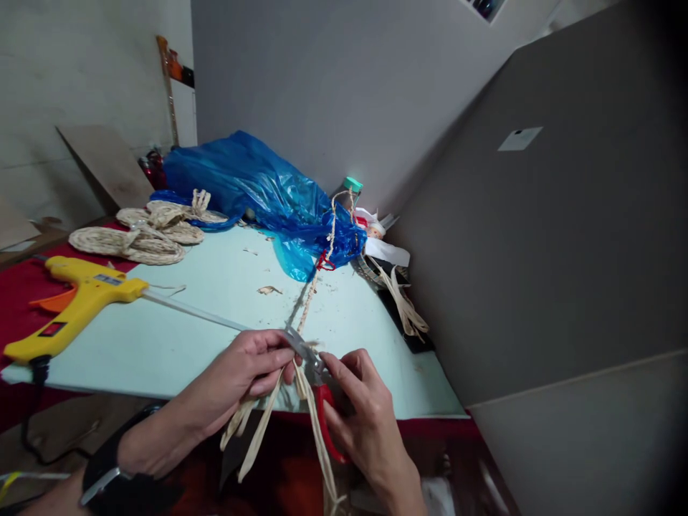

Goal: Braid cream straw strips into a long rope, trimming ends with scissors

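My left hand (269, 362) is closed, pinching the pale plant-fibre braid (307, 304) near the table's front edge. Loose flat strands (261, 430) hang from below its fingers, past the edge. My right hand (365, 405) grips a pair of scissors (325, 412) with red handles. Their metal blades point up and left and lie at the braid, right by my left fingertips; whether the blades are parted I cannot make out. From my hands the braid runs away across the table, with a red tie (324, 261) around it farther up.
A yellow glue gun (102, 290) with a long glue stick lies at left, its black cord over the edge. Behind it are coiled braids (129, 244). A blue plastic bag (252, 179) fills the back. Loose fibre strips (405, 312) lie right, beside a grey partition (537, 236).
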`<state>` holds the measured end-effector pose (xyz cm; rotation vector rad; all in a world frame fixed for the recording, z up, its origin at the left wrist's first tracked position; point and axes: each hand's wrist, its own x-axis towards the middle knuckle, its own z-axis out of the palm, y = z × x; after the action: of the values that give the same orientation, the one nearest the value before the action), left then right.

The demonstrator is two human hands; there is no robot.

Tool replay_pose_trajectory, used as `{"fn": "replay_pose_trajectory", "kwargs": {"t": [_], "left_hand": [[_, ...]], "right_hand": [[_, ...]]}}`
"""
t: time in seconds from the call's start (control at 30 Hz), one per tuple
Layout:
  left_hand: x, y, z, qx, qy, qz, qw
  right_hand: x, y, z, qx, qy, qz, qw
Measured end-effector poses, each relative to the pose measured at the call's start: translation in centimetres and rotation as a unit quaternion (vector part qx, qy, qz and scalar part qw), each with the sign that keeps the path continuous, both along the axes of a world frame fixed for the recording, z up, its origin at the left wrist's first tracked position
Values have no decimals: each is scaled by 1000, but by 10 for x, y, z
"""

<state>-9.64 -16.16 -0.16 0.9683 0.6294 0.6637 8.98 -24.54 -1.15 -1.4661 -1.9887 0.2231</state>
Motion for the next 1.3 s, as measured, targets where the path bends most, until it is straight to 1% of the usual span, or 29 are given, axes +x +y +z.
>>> {"fn": "replay_pose_trajectory", "kwargs": {"t": [0.07, 0.13, 0.17, 0.23, 0.27, 0.3, 0.37, 0.43, 0.5, 0.53, 0.57, 0.6, 0.63, 0.67, 0.77, 0.87, 1.0, 1.07, 1.13, 1.23, 1.3], "left_hand": [[0, 0, 0, 3, 7, -2, 1000], [-1, 1, 1, 5, 13, -5, 1000], [-1, 1, 1, 4, 13, -8, 1000], [-2, 2, 0, 0, 7, -12, 1000], [-3, 2, -1, -1, 3, -14, 1000], [-3, 2, -1, -3, 0, -14, 1000], [-3, 2, -2, -7, -9, -15, 1000], [-4, 1, -3, -9, -14, -19, 1000], [-3, 0, -3, -2, -8, -22, 1000], [-3, 0, -2, 6, -1, -23, 1000], [-3, -1, -2, 15, 6, -23, 1000], [-3, -2, -2, 25, 12, -21, 999], [-2, -3, -2, 33, 17, -20, 999], [-2, -3, -3, 39, 19, -18, 999], [-2, -5, -4, 51, 24, -17, 998], [-1, -6, -4, 67, 36, -25, 997], [1, -7, -7, 78, 38, -19, 996], [1, -7, -9, 83, 40, -17, 996], [1, -8, -11, 93, 47, -16, 994], [-1, -8, -8, 103, 73, -22, 992], [-3, -9, -4, 121, 118, -29, 985]], "right_hand": [[3, -1, 2, -5, 3, -1, 1000], [12, 0, 6, 5, 5, -32, 999], [20, 3, 8, 15, 1, -65, 998], [40, 13, 10, 44, -21, -155, 987], [51, 21, 10, 44, -46, -196, 978], [62, 28, 8, 40, -69, -221, 972], [76, 43, 5, 26, -104, -238, 965], [75, 51, 4, 42, -108, -244, 963], [58, 49, 8, 62, -58, -228, 970], [45, 46, 11, 46, -14, -200, 979], [31, 42, 15, 12, 45, -159, 986], [16, 38, 19, -55, 105, -101, 988], [2, 34, 22, -118, 152, -47, 980], [-9, 31, 25, -151, 188, -20, 970], [-30, 29, 25, -194, 256, 24, 947], [-33, 31, 19, -206, 279, 33, 937], [-33, 31, 17, -202, 242, 9, 949], [-32, 31, 19, -201, 225, 13, 953], [-29, 31, 21, -206, 229, 31, 951], [-22, 31, 21, -206, 227, 53, 950], [-19, 29, 19, -195, 211, 48, 957]]}}
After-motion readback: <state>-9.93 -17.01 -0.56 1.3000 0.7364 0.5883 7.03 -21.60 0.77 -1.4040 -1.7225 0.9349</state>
